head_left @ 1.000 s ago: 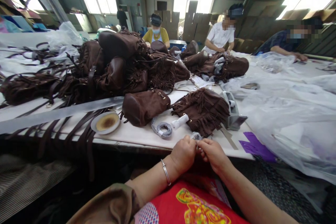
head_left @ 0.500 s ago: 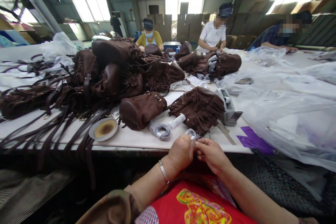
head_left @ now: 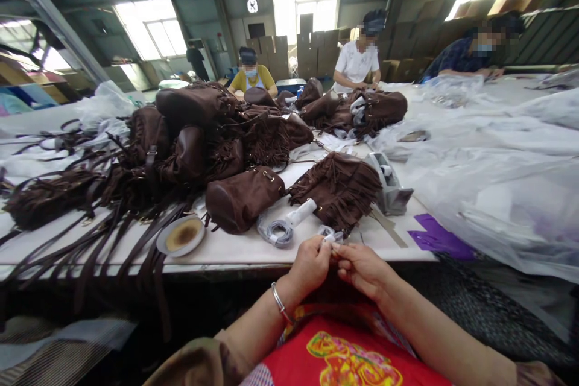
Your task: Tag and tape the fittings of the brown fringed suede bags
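My left hand (head_left: 311,264), below a silver bangle, is closed at the table's front edge on a small clear-and-white plastic-wrapped piece (head_left: 329,234). Thumb and fingers of my right hand (head_left: 362,268) are pinched together against the left fingertips; what lies between them is too small to make out. Just beyond lies a dark brown fringed bag (head_left: 339,187) with gold eyelets. To its left a brown bucket bag (head_left: 242,200) rests on its side. A coiled grey cord (head_left: 279,233) and a white-wrapped roll (head_left: 302,212) sit in front of the bags.
Brown bags (head_left: 194,132) are heaped at the left, their straps (head_left: 122,241) hanging over the edge. A round dish (head_left: 181,235) holds a stained pad. A grey tape dispenser (head_left: 392,187), purple piece (head_left: 441,235) and plastic sheeting (head_left: 497,193) lie rightward. Several people work across the table.
The camera view has tilted slightly, so the scene sits a little lower. Both hands stay together at the small wrapped piece, with only slight finger movement.
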`<state>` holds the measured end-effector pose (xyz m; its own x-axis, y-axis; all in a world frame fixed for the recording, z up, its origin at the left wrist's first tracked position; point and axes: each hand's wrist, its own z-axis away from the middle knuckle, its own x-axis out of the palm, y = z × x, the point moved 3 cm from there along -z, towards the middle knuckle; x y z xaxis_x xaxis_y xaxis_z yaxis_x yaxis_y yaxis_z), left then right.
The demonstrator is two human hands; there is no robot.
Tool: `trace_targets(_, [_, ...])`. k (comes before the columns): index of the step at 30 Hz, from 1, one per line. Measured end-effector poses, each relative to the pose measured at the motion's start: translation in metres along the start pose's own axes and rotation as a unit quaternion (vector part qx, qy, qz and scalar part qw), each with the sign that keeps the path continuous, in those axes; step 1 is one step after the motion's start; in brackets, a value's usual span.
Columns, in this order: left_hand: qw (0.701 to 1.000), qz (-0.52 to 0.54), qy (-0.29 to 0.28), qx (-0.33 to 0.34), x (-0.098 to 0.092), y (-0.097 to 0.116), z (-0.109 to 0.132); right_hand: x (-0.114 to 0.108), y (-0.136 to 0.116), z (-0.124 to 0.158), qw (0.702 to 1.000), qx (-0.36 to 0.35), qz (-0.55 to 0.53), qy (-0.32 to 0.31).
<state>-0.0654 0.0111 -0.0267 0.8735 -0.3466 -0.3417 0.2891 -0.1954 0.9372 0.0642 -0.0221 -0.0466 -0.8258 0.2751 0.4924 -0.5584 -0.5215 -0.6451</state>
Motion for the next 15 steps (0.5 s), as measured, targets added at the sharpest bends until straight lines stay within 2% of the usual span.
trace_targets(3, [0.995, 0.091, -0.015, -0.046, 0.0026, 0.0003, 0.0008, 0.0002, -0.0012, -0.0010, 1.000, 0.003, 0.009, -0.014])
trace_targets(5, [0.979, 0.170, -0.036, -0.111, 0.0064, -0.0014, 0.0020, -0.0002, -0.0013, -0.0015, 0.999, -0.014, 0.031, -0.012])
trace_targets(8, [0.940, 0.263, -0.066, -0.205, 0.0104, -0.0012, 0.0041, -0.0003, -0.0025, -0.0012, 0.993, -0.085, 0.076, -0.007])
trace_targets(12, [0.896, 0.358, -0.091, -0.247, 0.0074, 0.0046, 0.0024, 0.0013, -0.0057, 0.0012, 0.975, -0.176, 0.131, -0.018])
trace_targets(15, [0.840, 0.445, -0.124, -0.284, 0.0054, 0.0051, 0.0001, 0.0006, -0.0091, 0.0014, 0.961, -0.211, 0.177, -0.003])
